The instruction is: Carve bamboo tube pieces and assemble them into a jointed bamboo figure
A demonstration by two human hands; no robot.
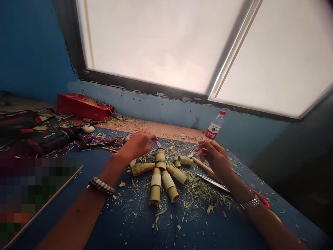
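A jointed figure [161, 159] made of pale green carved bamboo-like pieces lies at the middle of the blue table, its limbs spread. Above its dark-topped head, my left hand [142, 142] is closed, with a small clear and purplish item at its fingertips that I cannot make out. To the right, my right hand [212, 152] pinches a thin pale stick [186, 149] that points left toward the figure. Two short loose pieces [185, 160] lie between the figure and my right hand. Scissors [214, 182] with red handles rest beneath my right forearm.
Shavings cover the blue table [125, 225]. At the back stands a water bottle [214, 126] with a red cap. On the left are a black power drill [52, 139], a red box [83, 107] and tangled threads. A wooden handle [203, 166] lies near my right hand.
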